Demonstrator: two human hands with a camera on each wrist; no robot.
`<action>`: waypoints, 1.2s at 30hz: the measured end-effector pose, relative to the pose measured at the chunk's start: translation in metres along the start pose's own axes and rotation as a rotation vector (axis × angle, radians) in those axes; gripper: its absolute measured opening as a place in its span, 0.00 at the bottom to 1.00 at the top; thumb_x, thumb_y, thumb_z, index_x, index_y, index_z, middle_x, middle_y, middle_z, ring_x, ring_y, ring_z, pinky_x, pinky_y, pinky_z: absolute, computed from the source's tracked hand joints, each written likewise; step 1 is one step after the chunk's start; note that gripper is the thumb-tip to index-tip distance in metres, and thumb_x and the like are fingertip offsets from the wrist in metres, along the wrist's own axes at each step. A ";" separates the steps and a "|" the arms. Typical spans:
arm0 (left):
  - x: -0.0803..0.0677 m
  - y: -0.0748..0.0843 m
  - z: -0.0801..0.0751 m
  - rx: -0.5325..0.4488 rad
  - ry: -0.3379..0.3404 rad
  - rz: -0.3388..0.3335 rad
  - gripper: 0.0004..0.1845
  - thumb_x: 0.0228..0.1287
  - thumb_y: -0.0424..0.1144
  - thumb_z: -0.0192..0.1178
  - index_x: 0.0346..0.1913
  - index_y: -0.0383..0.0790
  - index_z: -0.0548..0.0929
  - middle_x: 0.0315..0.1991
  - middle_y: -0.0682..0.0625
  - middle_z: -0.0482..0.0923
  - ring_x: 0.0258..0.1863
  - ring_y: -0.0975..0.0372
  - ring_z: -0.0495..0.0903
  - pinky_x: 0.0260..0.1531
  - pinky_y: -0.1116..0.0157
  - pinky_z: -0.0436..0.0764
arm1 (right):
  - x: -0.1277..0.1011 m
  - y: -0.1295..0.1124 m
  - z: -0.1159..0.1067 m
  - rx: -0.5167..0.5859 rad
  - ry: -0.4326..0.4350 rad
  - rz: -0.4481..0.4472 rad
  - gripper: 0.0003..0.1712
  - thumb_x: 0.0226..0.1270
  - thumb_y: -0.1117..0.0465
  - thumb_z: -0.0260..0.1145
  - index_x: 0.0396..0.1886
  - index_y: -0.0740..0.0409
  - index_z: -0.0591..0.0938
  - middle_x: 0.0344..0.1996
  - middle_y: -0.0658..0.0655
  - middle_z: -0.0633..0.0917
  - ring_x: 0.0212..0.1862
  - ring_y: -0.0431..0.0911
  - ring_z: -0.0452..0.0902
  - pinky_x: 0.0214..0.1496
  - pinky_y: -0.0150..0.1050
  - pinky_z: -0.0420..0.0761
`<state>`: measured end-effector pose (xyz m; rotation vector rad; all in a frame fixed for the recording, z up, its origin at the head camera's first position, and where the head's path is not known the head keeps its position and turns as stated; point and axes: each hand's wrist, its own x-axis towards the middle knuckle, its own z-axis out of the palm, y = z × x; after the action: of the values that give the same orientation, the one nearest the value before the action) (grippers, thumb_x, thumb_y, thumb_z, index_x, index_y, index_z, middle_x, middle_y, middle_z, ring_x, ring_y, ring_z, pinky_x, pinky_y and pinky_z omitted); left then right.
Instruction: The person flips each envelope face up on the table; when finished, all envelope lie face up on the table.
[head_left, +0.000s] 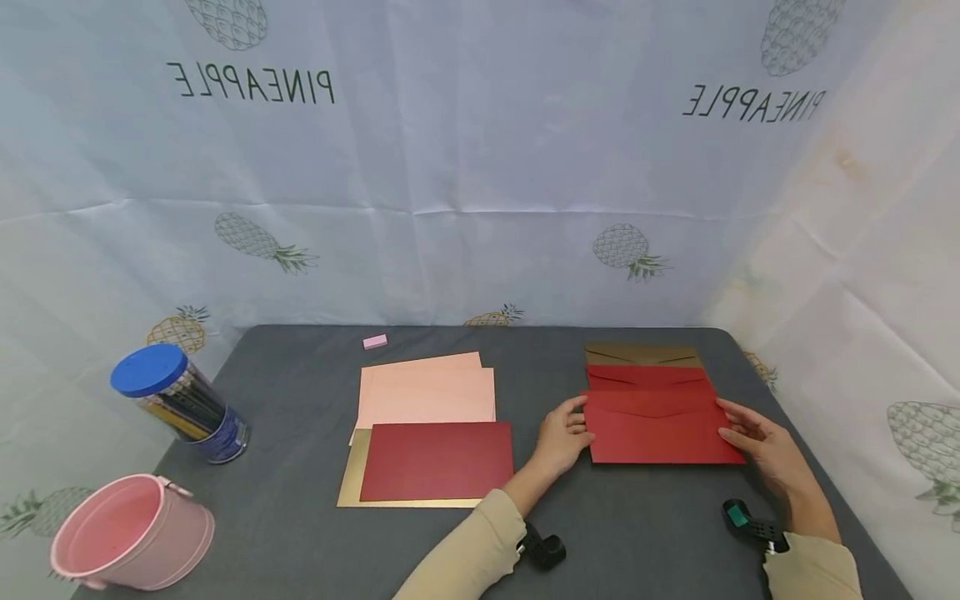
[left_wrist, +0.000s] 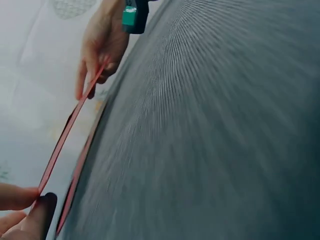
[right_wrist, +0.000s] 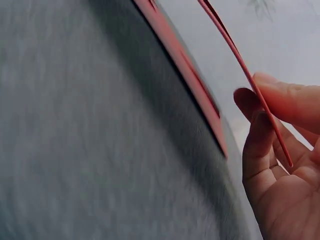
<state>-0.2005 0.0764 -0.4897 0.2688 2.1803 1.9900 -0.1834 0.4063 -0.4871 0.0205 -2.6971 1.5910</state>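
Both hands pinch a bright red envelope point(head_left: 663, 433) by its two short sides, and the wrist views show it raised above the table. At its left edge, the left hand point(head_left: 564, 435) grips it between thumb and fingers. The right hand point(head_left: 765, 442) holds the right edge; its thumb and fingertips press both faces in the right wrist view. Beyond the held envelope lies another red envelope point(head_left: 648, 377), partly covered by it in the head view. A brown-gold envelope point(head_left: 641, 356) sticks out behind that one.
Left of the hands lie a dark red envelope point(head_left: 438, 462) over a gold one point(head_left: 351, 483) and pale pink envelopes point(head_left: 427, 396). A small pink block point(head_left: 375, 342) sits at the back. A blue-lidded jar point(head_left: 183, 404) and a pink bucket point(head_left: 135, 533) stand at the left.
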 end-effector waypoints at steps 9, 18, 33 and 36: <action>0.018 0.003 0.028 0.137 0.133 0.005 0.31 0.55 0.23 0.63 0.65 0.34 0.71 0.49 0.41 0.81 0.46 0.57 0.82 0.37 0.70 0.82 | 0.007 0.010 -0.009 -0.197 0.051 0.112 0.37 0.67 0.47 0.61 0.71 0.56 0.64 0.38 0.41 0.75 0.37 0.29 0.67 0.34 0.25 0.73; 0.027 -0.002 0.037 0.195 0.178 0.016 0.31 0.54 0.23 0.64 0.64 0.33 0.72 0.47 0.43 0.80 0.42 0.59 0.81 0.37 0.71 0.81 | 0.020 0.011 -0.009 -0.249 0.083 0.078 0.35 0.67 0.49 0.61 0.69 0.61 0.66 0.39 0.49 0.75 0.35 0.29 0.65 0.32 0.26 0.71; 0.025 -0.009 0.038 0.251 0.213 0.083 0.27 0.53 0.24 0.65 0.59 0.31 0.75 0.47 0.46 0.75 0.41 0.61 0.77 0.41 0.73 0.78 | 0.022 0.017 -0.006 -0.265 0.060 0.070 0.35 0.68 0.50 0.60 0.69 0.62 0.65 0.56 0.70 0.71 0.39 0.19 0.59 0.34 0.20 0.71; 0.025 -0.010 0.038 0.247 0.207 0.092 0.27 0.54 0.24 0.65 0.59 0.31 0.76 0.49 0.45 0.76 0.43 0.60 0.78 0.43 0.72 0.79 | 0.023 0.018 -0.006 -0.282 0.071 0.050 0.35 0.68 0.50 0.61 0.68 0.63 0.66 0.56 0.71 0.71 0.38 0.18 0.60 0.34 0.19 0.70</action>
<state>-0.2152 0.1180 -0.5032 0.2071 2.5938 1.8659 -0.2064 0.4201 -0.4998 -0.1041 -2.8582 1.1818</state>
